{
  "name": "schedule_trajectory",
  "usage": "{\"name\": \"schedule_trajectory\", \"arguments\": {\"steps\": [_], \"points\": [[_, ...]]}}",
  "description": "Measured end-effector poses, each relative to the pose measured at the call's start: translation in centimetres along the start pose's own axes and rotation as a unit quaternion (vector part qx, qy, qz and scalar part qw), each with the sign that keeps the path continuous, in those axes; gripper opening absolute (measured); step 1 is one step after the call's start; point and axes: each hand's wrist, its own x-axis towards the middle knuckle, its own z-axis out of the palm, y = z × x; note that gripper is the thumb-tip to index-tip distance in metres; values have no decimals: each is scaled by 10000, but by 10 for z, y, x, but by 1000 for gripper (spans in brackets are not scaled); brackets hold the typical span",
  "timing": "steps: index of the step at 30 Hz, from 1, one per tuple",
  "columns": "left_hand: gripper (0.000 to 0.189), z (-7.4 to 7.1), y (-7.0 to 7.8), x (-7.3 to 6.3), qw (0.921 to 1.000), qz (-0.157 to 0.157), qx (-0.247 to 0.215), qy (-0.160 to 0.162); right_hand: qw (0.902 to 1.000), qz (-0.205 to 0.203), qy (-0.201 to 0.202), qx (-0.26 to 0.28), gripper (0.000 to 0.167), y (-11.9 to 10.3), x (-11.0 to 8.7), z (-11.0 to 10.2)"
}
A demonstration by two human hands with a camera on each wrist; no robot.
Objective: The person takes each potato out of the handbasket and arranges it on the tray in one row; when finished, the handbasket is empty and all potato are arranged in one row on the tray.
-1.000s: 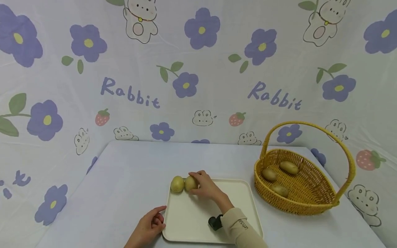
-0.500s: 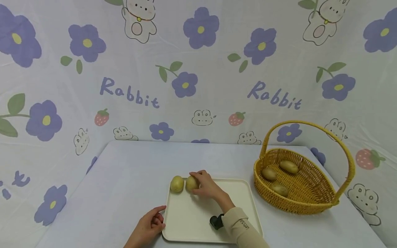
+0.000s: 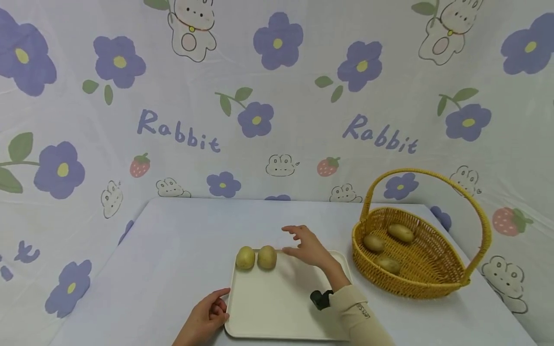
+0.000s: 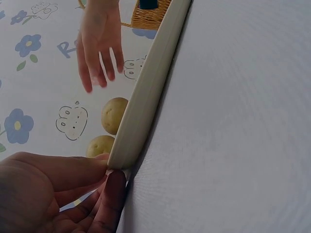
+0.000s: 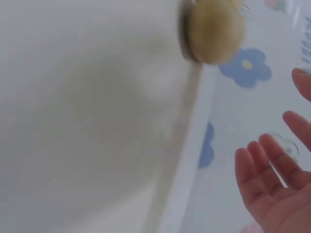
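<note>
The cream rectangular tray (image 3: 272, 298) lay on the white-covered table (image 3: 173, 259) and served as the reference for all positions. Two potatoes stood in its far left corner: the left potato (image 3: 245, 258) close to the corner, the right potato (image 3: 267, 258) just beside it, with a narrow gap between. The left hand (image 3: 207, 311) was at the tray's left edge; the left wrist view showed its thumb and fingertips pinching the rim. The right hand (image 3: 308, 246) was over the tray's far side, to the right of both potatoes and apart from them, with thumb and fingers spread. A beige sleeve (image 3: 361, 315) and a black device (image 3: 321, 300) were noted at the right wrist, over the tray's right part. To the right of the tray, near it, stood a woven wicker basket (image 3: 411, 290) with an arched handle (image 3: 480, 211); three potatoes (image 3: 401, 233) lay inside. Behind the tray hung a rabbit-and-flower printed cloth (image 3: 303, 105).
</note>
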Motion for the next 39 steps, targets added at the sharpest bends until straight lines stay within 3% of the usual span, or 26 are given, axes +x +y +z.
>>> {"name": "schedule_trajectory", "arguments": {"steps": [7, 12, 24, 31, 39], "points": [[54, 0, -4, 0, 10000, 14, -89, -23, 9974, -292, 617, 226, 48, 5, -21, -60], [55, 0, -5, 0, 9998, -67, -183, -40, 9945, 35, 998, 327, 48, 23, -35, -98], [54, 1, -3, 0, 9999, -147, -78, 18, 9855, 767, 1466, -383, 47, 65, -72, -185], [55, -2, -4, 2, 9999, -159, -13, -46, 9779, 1045, 1689, -656, 44, 88, -84, -212], [54, -2, -5, 2, 9998, -158, -1, -149, 9741, 1225, 1737, -778, 41, 103, -88, -223]]}}
